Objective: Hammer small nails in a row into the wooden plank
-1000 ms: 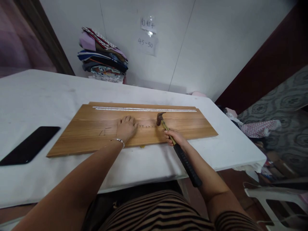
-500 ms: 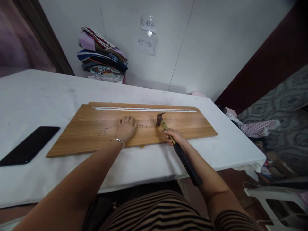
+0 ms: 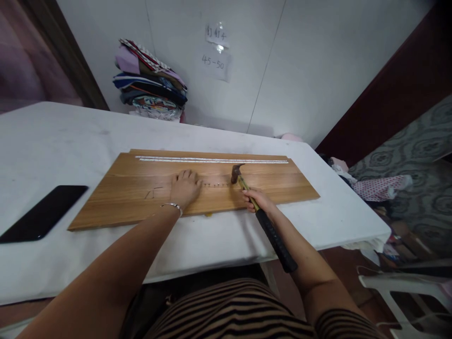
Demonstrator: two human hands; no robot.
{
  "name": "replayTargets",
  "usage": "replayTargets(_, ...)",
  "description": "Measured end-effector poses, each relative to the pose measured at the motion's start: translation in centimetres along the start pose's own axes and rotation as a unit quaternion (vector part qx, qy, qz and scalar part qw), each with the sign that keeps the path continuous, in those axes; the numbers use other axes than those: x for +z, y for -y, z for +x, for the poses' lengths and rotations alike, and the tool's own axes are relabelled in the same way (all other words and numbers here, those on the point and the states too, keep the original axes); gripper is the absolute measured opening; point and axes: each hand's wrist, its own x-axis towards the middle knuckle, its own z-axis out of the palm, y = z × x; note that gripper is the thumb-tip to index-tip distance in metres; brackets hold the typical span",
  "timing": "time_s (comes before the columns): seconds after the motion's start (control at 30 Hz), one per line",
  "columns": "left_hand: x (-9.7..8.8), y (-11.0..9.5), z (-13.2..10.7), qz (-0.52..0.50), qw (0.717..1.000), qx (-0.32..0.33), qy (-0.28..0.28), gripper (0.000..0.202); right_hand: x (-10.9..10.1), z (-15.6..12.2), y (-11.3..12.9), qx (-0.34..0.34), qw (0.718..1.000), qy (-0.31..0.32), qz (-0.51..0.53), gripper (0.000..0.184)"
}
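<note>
A wood-grain board point(image 3: 116, 197) lies across the white-covered table. My left hand point(image 3: 186, 186) rests on it with the fingers stretched out, and a bracelet circles that wrist. My right hand point(image 3: 257, 199) is wrapped around the shaft of a claw hammer point(image 3: 271, 233), close below its head. The hammer's brown head is over the board, at the right end of a row of small nails point(image 3: 215, 185); whether it touches one I cannot tell. Several loose nails point(image 3: 154, 192) lie left of my left hand. Two white strips point(image 3: 212, 160) run along the board's far side.
A black phone-like slab point(image 3: 44, 214) lies on the table point(image 3: 70, 136) at the left. Folded cloths point(image 3: 151, 82) are stacked by the wall at the back. To the lower right, beyond the table edge, stands a white plastic chair point(image 3: 406, 287).
The hammer's head has shifted very slightly to the right and away from me, along with my right hand. My left hand stays in place on the board.
</note>
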Motion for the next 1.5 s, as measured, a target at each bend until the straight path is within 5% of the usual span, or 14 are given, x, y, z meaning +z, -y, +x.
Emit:
replayTargets(0.5, -0.18, -0.16, -0.09, 0.005, 1.000, -0.001, 0.001, 0.047, 0.87, -0.21, -0.17, -0.014, 1.000, 0.017, -0.013, 0.027)
replayTargets(1.5, -0.40, -0.27, -0.11, -0.002, 1.000, 0.000, 0.008, 0.048, 0.54, 0.02, -0.40, -0.015, 1.000, 0.023, -0.002, 0.044)
